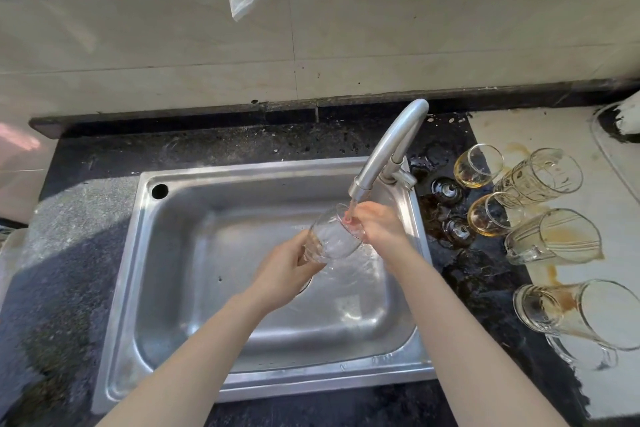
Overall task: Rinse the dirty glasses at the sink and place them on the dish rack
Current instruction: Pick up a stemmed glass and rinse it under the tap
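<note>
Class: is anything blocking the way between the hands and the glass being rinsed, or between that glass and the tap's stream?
Nothing visible. The left hand grips the glass, the right hand holds its rim, right under the tap.

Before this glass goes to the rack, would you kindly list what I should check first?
1. Left hand grips the glass by its base: ok.
2. Right hand holds its rim: ok.
3. Faucet stream lands on the rim: ok.
4. Glass rinsed clean: cannot tell, water blurs it.
5. Dish rack within view: not ok, none visible.
6. Dirty glasses on the right counter finished: not ok, brown residue remains.
</note>
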Motion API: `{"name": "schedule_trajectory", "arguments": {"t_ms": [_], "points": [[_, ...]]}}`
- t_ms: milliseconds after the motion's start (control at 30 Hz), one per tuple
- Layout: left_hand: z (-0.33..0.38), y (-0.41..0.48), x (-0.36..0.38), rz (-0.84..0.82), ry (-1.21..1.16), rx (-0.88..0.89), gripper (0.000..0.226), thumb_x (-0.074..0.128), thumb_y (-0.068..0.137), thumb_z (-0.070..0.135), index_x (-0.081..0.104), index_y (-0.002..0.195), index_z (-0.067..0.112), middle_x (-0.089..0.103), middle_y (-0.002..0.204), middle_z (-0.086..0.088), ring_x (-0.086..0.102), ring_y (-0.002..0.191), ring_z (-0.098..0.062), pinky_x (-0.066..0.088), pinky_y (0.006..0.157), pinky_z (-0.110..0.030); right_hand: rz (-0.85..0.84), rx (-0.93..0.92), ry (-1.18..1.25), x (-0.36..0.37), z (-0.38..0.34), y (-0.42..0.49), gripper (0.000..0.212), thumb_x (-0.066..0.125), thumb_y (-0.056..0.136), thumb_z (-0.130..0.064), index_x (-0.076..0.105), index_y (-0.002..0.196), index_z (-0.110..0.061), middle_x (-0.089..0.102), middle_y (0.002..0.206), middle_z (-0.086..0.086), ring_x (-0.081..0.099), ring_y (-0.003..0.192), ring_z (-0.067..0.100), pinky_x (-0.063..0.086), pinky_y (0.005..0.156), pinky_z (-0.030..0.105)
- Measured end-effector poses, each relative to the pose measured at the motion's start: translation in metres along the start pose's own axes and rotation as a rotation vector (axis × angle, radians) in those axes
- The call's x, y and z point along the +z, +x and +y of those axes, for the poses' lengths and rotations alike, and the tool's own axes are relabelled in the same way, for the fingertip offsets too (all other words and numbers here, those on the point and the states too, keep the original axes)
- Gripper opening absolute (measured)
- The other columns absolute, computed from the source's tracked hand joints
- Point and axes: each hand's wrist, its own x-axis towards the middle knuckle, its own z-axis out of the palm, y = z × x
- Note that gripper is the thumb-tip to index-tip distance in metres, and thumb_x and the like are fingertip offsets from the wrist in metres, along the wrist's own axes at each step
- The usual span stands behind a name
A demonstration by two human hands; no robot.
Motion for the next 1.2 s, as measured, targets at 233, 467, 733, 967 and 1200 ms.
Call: {"name": "schedule_trajectory", "arguments": {"t_ms": [233, 467, 733, 967, 1200], "points": [[0.000, 0.009, 0.000, 0.113, 0.100, -0.081, 0.022, 0.070, 0.078, 0.030, 0.061, 0.098, 0.028, 0.059, 0.067, 0.005, 0.052, 0.065, -0.017, 0.043, 0.063, -0.032, 0.200, -0.226, -0.469, -0.023, 0.004, -0.007, 0.009, 0.056, 0.089, -0.018, 0.064, 0.085, -0.020, 0.060, 0.076, -0.008, 0.058, 0.079, 0.016, 0.042, 0.068, 0.024], [0.014, 0.017, -0.007, 0.093, 0.110, -0.059, 0.017, 0.070, 0.081, 0.029, 0.053, 0.080, 0.030, 0.050, 0.059, 0.008, 0.047, 0.057, -0.010, 0.032, 0.052, -0.027, 0.490, -0.443, -0.869, -0.049, -0.010, 0.013, 0.036, 0.061, 0.089, -0.017, 0.048, 0.121, -0.005, 0.045, 0.123, 0.012, 0.047, 0.110, 0.028, 0.042, 0.083, 0.037], [0.014, 0.016, -0.008, 0.072, 0.111, -0.113, 0.025, 0.072, 0.079, 0.028, 0.049, 0.071, 0.032, 0.051, 0.061, 0.009, 0.047, 0.058, -0.010, 0.033, 0.054, -0.027, 0.306, -0.319, -1.153, -0.060, -0.028, 0.035, 0.023, 0.046, 0.090, 0.001, 0.059, 0.110, 0.002, 0.057, 0.114, 0.019, 0.053, 0.109, 0.035, 0.043, 0.085, 0.037], [0.025, 0.017, -0.010, -0.025, 0.046, -0.190, 0.020, 0.070, 0.077, 0.021, 0.053, 0.070, 0.028, 0.055, 0.059, 0.010, 0.050, 0.055, -0.013, 0.038, 0.056, -0.025, 0.229, -0.240, -1.084, -0.075, -0.045, 0.039, 0.015, 0.047, 0.092, -0.006, 0.058, 0.101, -0.004, 0.062, 0.101, 0.017, 0.052, 0.084, 0.031, 0.040, 0.070, 0.036], [0.059, 0.006, -0.023, -0.210, 0.056, -0.299, 0.034, 0.047, 0.090, 0.011, 0.045, 0.056, 0.011, 0.050, 0.051, -0.004, 0.042, 0.032, -0.005, 0.030, 0.034, -0.014, 0.361, -0.603, -1.125, -0.061, -0.020, 0.015, 0.041, 0.051, 0.089, -0.009, 0.051, 0.129, -0.011, 0.043, 0.139, 0.007, 0.034, 0.128, 0.025, 0.030, 0.101, 0.035]]}}
